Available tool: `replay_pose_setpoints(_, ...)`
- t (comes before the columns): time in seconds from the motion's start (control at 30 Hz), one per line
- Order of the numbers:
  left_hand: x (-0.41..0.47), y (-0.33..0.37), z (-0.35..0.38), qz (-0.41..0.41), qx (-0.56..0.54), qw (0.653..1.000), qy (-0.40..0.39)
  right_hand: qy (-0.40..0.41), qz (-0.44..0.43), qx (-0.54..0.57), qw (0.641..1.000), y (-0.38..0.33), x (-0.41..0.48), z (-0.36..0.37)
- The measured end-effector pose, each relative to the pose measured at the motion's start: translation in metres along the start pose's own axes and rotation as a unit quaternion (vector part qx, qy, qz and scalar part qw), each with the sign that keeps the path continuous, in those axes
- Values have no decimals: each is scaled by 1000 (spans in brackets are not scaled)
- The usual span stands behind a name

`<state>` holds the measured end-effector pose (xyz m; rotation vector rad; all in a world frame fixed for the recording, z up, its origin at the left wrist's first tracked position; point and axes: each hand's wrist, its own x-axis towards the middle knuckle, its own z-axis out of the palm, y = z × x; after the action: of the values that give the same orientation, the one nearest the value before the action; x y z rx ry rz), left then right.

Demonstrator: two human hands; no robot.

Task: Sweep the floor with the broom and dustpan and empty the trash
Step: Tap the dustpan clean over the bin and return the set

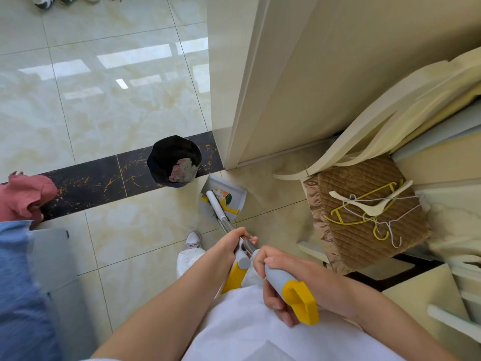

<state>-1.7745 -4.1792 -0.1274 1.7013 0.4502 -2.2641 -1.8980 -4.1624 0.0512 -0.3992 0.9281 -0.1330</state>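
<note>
Head view, left hand (229,246), right hand (307,274) gripping handles (276,279)

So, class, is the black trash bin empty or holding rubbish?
Holding rubbish: crumpled scraps lie low inside the trash bin, its dark walls bare above them.

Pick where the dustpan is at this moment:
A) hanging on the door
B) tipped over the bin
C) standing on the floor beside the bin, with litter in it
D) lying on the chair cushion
C: the dustpan stands on the floor just right of the black-lined bin, with a wrapper lying in it.
</note>
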Motion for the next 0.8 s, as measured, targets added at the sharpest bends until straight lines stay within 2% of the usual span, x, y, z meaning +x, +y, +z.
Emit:
replay_pose_setpoints(0.1, -2, 2, 1, -8, -30, 999, -9, 2, -14, 4, 1000, 3, 2, 0)
replay_pose_setpoints(0.17, -4, 5, 2, -19, -13, 1000, -19, -1, -19, 12, 1000, 0, 1, -3)
replay_pose_setpoints(0.37, -11, 28, 9, -26, 187, 980, -61, -5, -52, -8, 999, -26, -8, -26)
replay_pose_setpoints(0.47, -30, 45, 22, -35, 283, 954, -96, 6, -168, -24, 985, -40, -30, -38)
replay_pose_setpoints(0.57, -56, 60, 36, -21, 384, 918, -93, 19, -189, -73, 979, -48, -37, -43)
replay_pose_setpoints(0.67, -76, 72, 44, 0, 479, 873, -98, 85, -262, -155, 949, -53, -39, -38)
replay_pose_setpoints(0.8, -97, 89, 49, 43, 550, 829, -88, 190, -304, -258, 897, -58, -46, -44)
